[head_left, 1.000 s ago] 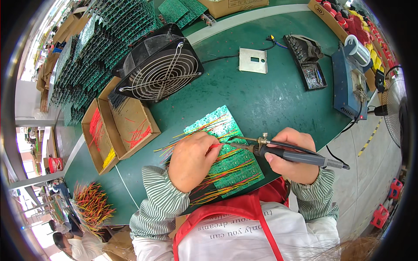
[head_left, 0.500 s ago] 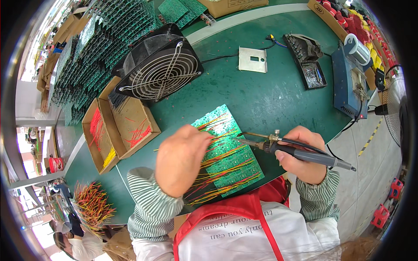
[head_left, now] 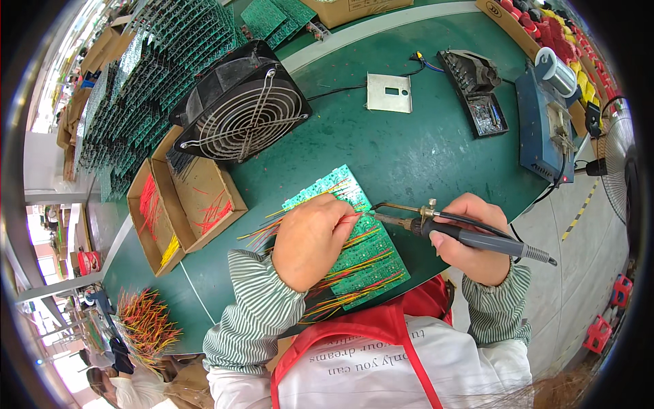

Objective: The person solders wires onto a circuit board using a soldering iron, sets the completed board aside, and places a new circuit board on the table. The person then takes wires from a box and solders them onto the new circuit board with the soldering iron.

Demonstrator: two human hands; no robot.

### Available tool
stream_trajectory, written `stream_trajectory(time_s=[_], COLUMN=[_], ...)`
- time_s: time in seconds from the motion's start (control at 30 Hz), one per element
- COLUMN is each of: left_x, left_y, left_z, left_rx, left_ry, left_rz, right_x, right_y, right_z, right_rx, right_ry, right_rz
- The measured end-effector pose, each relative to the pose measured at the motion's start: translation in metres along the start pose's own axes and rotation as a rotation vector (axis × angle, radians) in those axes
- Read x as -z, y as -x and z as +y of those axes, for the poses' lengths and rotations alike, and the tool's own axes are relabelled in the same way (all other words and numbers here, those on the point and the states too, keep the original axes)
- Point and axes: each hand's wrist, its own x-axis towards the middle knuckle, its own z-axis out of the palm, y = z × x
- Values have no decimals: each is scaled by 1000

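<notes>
— From where does the camera look?
— From the person's head, facing steeply down onto the green worktable [head_left: 422, 157]. Only this one view is given, so no second view shares anything with it.
— How near is it?
— Near: both forearms enter from the lower edge, and the circuit board [head_left: 361, 252] lies close to the centre. The fisheye bends the table edge toward the rim

Circuit board [head_left: 354, 238] partly hidden beneath left hand [head_left: 310, 238]; soldering iron [head_left: 470, 235] grip covered by right hand [head_left: 473, 245]; stacked boards [head_left: 146, 88] cut off at frame rim.
</notes>
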Motion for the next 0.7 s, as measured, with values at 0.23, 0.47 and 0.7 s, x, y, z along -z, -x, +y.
stream_trajectory(time_s=[0.23, 0.47, 0.7], left_x=[-2, 1, 6], left_y=[-2, -6, 0], left_z=[2, 0, 3], left_rx=[1, -18, 29], left_ry=[-21, -29, 32], left_rz=[-1, -45, -6], right_x=[0, 4, 4], right_y=[-2, 1, 4], right_z=[3, 4, 1], right_rx=[29, 41, 24], right_ry=[38, 17, 25], right_rz=[-17, 7, -5])
